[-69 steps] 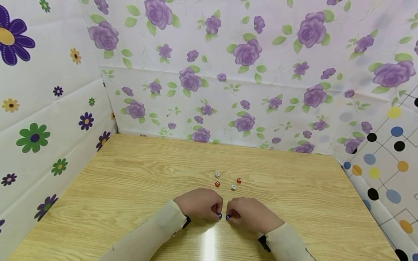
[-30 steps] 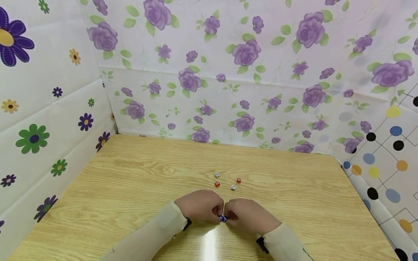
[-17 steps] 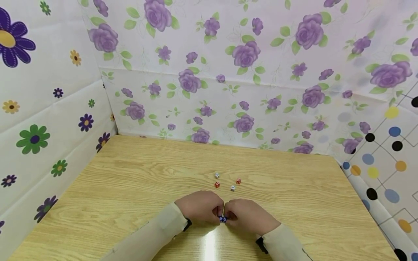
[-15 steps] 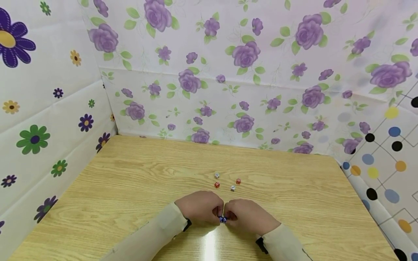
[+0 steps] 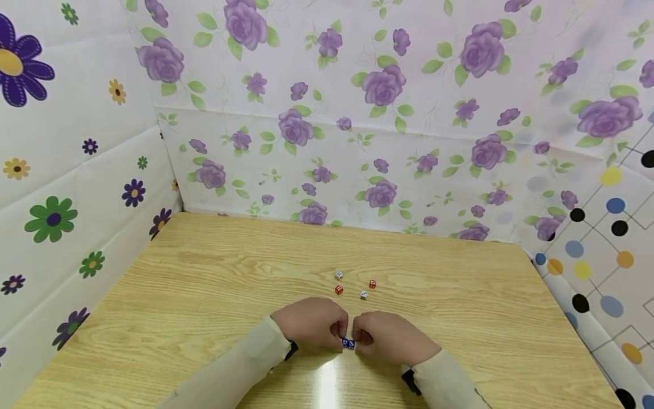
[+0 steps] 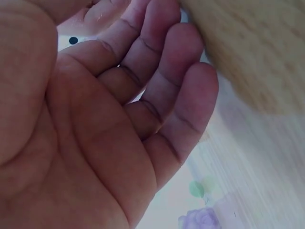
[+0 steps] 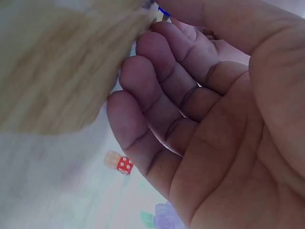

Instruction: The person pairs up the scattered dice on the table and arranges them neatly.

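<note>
Two blue dice with white pips, the left blue die [image 5: 345,343] and the right blue die [image 5: 351,344], sit side by side on the table, apparently touching. My left hand [image 5: 313,322] has its thumb and finger tips at the left die. From the other side, the fingertips of my right hand [image 5: 390,335] are at the right die. Both hands are curled, knuckles up; the exact fingertip contact is too small to see. The left wrist view shows curled fingers [image 6: 195,95] and no die. A sliver of blue [image 7: 164,10] shows near the right fingertips.
Beyond the hands lie a white die [image 5: 339,275], a red die [image 5: 339,289], another red die [image 5: 372,284] and another white die [image 5: 364,295]. The wooden table [image 5: 230,255] meets a flowered cloth wall [image 5: 337,165] at the back.
From a small gap apart, the two blue dice have come together between the hands. Since half a second ago they sit squarer, and the hands have drawn slightly outward. The other dice stayed put.
</note>
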`<state>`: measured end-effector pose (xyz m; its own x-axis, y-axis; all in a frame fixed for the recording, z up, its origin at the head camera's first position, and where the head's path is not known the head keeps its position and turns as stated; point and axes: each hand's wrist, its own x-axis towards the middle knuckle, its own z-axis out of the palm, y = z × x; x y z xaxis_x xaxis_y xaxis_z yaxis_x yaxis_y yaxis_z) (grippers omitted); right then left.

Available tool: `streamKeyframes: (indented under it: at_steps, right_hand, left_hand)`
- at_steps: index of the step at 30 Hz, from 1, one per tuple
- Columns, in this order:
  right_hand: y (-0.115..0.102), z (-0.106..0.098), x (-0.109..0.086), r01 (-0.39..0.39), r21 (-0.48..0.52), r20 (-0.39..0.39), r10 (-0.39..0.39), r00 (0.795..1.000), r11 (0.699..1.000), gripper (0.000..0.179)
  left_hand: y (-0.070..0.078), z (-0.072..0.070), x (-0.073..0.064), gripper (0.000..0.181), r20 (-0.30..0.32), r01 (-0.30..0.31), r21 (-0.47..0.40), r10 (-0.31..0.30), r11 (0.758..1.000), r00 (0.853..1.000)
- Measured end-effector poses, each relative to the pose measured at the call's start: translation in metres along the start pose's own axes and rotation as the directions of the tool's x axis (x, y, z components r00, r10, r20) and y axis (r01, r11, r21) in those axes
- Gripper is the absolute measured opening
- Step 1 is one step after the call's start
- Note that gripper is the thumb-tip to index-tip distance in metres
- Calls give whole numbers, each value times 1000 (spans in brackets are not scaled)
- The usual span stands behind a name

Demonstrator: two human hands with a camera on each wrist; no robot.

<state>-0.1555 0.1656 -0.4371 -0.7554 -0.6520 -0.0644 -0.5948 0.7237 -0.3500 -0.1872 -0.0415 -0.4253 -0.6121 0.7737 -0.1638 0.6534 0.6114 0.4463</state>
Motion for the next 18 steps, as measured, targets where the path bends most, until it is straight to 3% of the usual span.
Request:
streamKeyframes:
  at_steps: [18]
  right_hand:
    - [16, -18, -8, -57, -24, -60, 55, 997, 998, 11]
  left_hand:
    - [-20, -18, -5, 8, -79, -4, -25, 2, 1000, 997]
